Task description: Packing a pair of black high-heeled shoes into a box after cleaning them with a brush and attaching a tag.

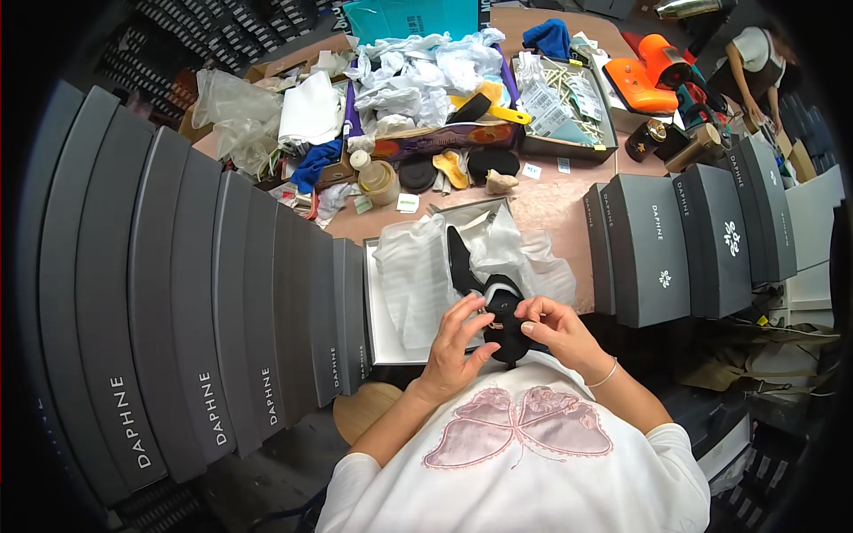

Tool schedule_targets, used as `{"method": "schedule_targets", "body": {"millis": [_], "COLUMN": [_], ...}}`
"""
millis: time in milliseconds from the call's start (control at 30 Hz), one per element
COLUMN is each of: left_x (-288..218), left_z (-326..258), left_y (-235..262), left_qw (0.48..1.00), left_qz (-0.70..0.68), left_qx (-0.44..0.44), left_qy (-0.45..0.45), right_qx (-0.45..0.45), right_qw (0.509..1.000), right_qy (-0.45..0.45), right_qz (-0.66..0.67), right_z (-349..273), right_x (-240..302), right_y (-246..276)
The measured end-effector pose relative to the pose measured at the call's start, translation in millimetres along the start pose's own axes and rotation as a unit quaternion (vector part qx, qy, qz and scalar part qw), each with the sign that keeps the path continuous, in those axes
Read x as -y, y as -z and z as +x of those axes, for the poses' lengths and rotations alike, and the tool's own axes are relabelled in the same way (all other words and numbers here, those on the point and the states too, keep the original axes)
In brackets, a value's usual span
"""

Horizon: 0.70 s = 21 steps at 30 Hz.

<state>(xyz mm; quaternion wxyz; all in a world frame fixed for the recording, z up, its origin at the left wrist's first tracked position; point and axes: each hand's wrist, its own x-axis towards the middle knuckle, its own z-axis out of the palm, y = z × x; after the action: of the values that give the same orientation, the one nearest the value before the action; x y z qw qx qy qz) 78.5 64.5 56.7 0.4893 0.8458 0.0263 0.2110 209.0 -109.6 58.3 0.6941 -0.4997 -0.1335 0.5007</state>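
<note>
A black shoe (507,343) with a small light-coloured buckle is held just in front of my body, over the near edge of an open shoebox (384,333). Curled around its left side, my left hand (455,354) has its fingertips by the buckle. My right hand (566,336) pinches at the shoe's right side, thumb and forefinger close together; what exactly lies between them is too small to make out. Inside the box rests another black shoe (459,259), between sheets of white tissue paper (410,275).
Grey shoeboxes (191,311) stand in a long row at left, with more boxes (653,249) at right. Farther back are a carton of crumpled paper (426,84), a pump bottle (378,180), a tray of white sticks (569,98) and an orange device (644,75). Another person (755,67) works at far right.
</note>
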Motion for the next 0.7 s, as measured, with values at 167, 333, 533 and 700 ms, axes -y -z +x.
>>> {"method": "schedule_targets", "body": {"millis": [167,333,533,700], "left_x": [5.9,-10.4,-0.5,7.4], "left_z": [8.4,20.4,32.3,25.9], "left_y": [1.4,13.3,23.3,11.2], "left_qw": [0.999,0.975,0.802,0.877], "left_qz": [-0.025,-0.073,-0.381,-0.314], "left_qx": [0.022,0.119,0.198,0.129], "left_qy": [0.006,0.175,0.414,0.339], "right_qx": [-0.001,-0.010,-0.007,-0.022], "right_qw": [1.000,1.000,1.000,0.999], "right_qy": [-0.008,-0.007,-0.012,-0.016], "right_qz": [0.001,-0.012,-0.024,-0.028], "right_z": [-4.7,-8.8,-7.1,-7.3], "right_x": [1.7,5.0,0.1,2.8], "right_y": [0.6,-3.0,-3.5,-8.8]}}
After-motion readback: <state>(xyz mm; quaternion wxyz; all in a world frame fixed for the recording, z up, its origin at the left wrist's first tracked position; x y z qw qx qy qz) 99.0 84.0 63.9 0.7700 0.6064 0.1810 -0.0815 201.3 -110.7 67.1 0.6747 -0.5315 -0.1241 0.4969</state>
